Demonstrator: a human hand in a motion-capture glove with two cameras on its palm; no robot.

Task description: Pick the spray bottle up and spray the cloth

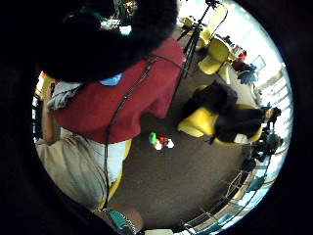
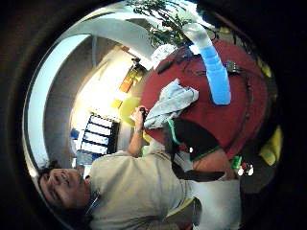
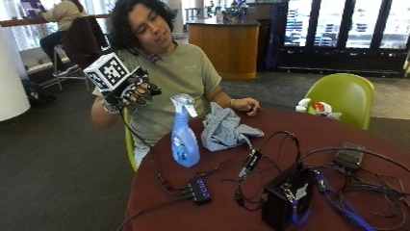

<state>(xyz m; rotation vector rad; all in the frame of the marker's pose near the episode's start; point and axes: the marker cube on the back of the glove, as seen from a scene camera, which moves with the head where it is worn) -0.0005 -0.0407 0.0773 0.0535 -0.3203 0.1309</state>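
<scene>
The round red table is carrying the grey cloth, lying at about two o'clock from the blue spray bottle, which is standing upright. The gloved right hand is hanging in the air at ten o'clock from the bottle, fingers loosely curled, grasping nothing.

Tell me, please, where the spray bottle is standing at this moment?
In the outside view, the spray bottle stands upright on the red table near the edge closest to the person, just beside the crumpled cloth; the gloved right hand is raised clear of it.
</scene>
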